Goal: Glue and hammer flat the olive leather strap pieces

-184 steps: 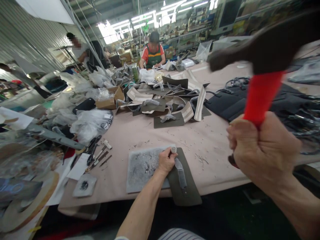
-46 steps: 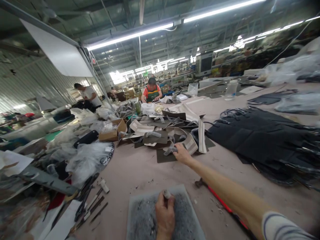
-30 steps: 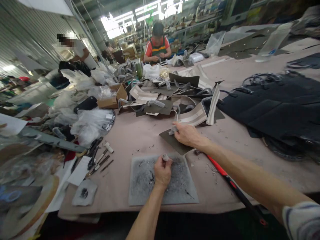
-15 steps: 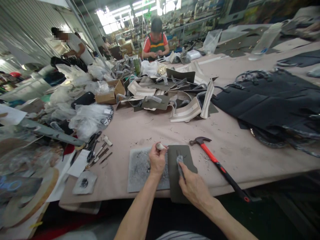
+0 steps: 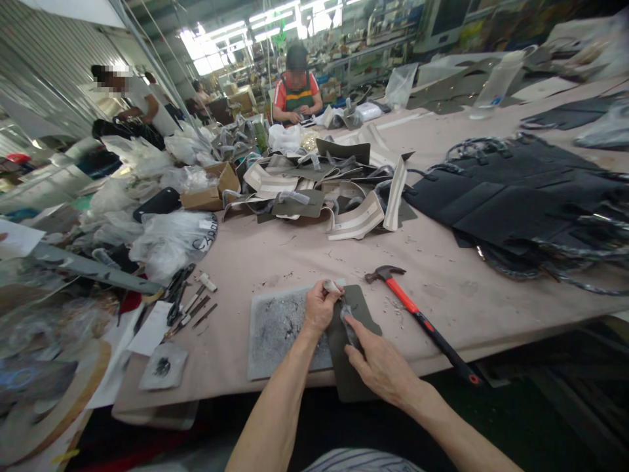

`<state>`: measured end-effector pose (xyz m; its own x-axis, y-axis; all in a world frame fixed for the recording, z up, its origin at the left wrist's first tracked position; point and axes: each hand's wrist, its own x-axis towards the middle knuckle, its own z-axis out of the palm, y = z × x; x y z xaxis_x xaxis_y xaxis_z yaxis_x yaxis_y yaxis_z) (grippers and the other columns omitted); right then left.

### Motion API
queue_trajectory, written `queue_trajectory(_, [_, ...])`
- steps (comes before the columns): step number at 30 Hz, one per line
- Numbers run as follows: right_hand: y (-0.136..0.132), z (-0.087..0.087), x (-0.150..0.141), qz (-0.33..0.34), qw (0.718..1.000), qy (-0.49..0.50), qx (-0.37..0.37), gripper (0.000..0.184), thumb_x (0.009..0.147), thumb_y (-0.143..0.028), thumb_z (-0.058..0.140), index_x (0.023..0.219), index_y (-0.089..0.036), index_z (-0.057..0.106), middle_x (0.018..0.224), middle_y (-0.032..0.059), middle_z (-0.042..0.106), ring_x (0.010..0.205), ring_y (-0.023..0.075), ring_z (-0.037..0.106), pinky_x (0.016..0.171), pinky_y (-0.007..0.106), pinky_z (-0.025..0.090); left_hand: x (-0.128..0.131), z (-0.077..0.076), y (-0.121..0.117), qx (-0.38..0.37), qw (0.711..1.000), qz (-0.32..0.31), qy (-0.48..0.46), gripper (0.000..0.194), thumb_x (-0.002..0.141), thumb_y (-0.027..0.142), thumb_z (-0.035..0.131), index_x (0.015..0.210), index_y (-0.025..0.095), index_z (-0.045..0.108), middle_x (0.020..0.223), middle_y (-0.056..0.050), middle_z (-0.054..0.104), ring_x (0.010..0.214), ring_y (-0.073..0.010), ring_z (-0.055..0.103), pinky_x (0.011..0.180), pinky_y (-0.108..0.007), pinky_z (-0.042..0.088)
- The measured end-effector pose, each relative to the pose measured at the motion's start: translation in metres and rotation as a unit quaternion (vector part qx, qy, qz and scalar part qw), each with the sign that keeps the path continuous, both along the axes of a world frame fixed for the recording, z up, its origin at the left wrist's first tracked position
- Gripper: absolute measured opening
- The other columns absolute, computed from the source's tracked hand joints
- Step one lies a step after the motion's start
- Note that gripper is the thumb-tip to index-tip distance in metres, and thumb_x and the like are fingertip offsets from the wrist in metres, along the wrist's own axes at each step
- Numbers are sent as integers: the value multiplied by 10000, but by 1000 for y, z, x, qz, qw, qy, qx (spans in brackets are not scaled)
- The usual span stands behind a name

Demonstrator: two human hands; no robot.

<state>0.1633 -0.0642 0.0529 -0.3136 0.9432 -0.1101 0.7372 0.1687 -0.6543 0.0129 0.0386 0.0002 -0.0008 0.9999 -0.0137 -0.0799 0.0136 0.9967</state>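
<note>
My left hand [image 5: 320, 308] is closed around a small whitish cylinder [image 5: 331, 286], its exact kind unclear, beside the far end of a plastic-wrapped strap [image 5: 346, 324]. That strap lies on a flat dark olive panel [image 5: 354, 380]. With fingers bent, my right hand [image 5: 382, 362] grips the strap's near part and rests over the panel. Under my left forearm is a grey, speckled slab [image 5: 275, 328], overlapped by the panel's left edge. A claw hammer [image 5: 417, 318] with a red and black handle lies to the right of my right hand.
Pale and olive panels with wrapped straps [image 5: 299, 196] are heaped farther back. Black bag pieces [image 5: 521, 203] lie at right. Scissors [image 5: 177, 295], slim tools and a small square dish [image 5: 164, 366] sit at left. A person [image 5: 297, 92] sits across the table.
My left hand has moved right with the small cylinder, from over the slab to the far end of the strap. The panel has tilted slightly, with my right hand still on the strap.
</note>
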Motion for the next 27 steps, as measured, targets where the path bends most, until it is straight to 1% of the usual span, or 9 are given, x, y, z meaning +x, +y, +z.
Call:
queue_trajectory(3, [6, -5, 23, -88, 994, 37, 60, 551, 968, -428, 450, 1449, -159, 451, 1163, 135, 681, 1004, 250, 673, 903, 391, 528, 0, 0, 0, 14, 999, -7, 33, 190, 844, 347, 700, 905, 172, 664, 861, -52, 734, 824, -176, 701, 832, -300, 553])
queue_trajectory(7, [13, -24, 70, -204, 961, -129, 136, 431, 965, -413, 448, 1247, -116, 580, 1057, 176, 651, 977, 306, 625, 892, 429, 491, 1, -3, 1, 21, 999, -2, 50, 148, 849, 319, 689, 902, 183, 666, 851, -41, 724, 814, -177, 688, 822, -292, 536])
queue_trajectory(10, [13, -40, 101, -210, 939, -246, 119, 395, 958, -392, 465, 1199, -109, 596, 1006, 172, 631, 907, 312, 604, 818, 422, 479, 2, -4, 2, 22, 998, 2, 56, 123, 840, 293, 681, 898, 185, 666, 844, -38, 720, 800, -174, 682, 812, -284, 530])
queue_trajectory(14, [12, -53, 121, -200, 940, -268, 64, 309, 944, -330, 464, 1129, -123, 599, 965, 154, 610, 858, 283, 595, 732, 380, 453, 7, -1, 1, 20, 996, 31, 85, 112, 802, 264, 682, 871, 176, 669, 812, -31, 716, 766, -167, 666, 753, -258, 521])
queue_trajectory(18, [22, -43, 118, -236, 963, -57, -115, 86, 845, -268, 531, 904, -206, 537, 748, 41, 572, 670, 191, 551, 612, 308, 425, 19, 3, -1, 14, 990, 77, 117, 111, 773, 263, 691, 837, 181, 655, 747, -13, 698, 706, -159, 635, 671, -233, 496])
queue_trajectory(20, [28, -32, 109, -266, 913, 154, -267, 99, 784, -234, 548, 856, -230, 479, 649, -20, 521, 555, 147, 493, 545, 275, 421, 24, 2, -3, 14, 986, 99, 134, 93, 782, 264, 684, 820, 185, 652, 725, -10, 689, 680, -155, 621, 659, -233, 486])
queue_trajectory(23, [35, -14, 91, -302, 778, 376, -403, 130, 769, -222, 544, 866, -227, 459, 617, -61, 470, 442, 92, 391, 434, 218, 351, 25, 0, -9, 33, 978, 115, 169, 70, 802, 256, 672, 821, 189, 674, 742, -21, 705, 690, -163, 627, 692, -250, 490])
queue_trajectory(25, [37, -4, 79, -318, 752, 406, -411, 91, 824, -269, 527, 852, -224, 453, 600, -80, 417, 400, 67, 319, 385, 188, 262, 22, 0, -13, 58, 976, 96, 185, 76, 818, 240, 656, 855, 190, 700, 802, -37, 737, 752, -179, 656, 753, -269, 503])
queue_trajectory(27, [37, 6, 71, -330, 770, 394, -380, 145, 892, -360, 485, 842, -232, 440, 587, -91, 387, 380, 64, 287, 365, 187, 223, 18, 0, -16, 75, 976, 66, 191, 106, 832, 227, 639, 893, 189, 718, 854, -45, 757, 807, -191, 678, 797, -286, 514])
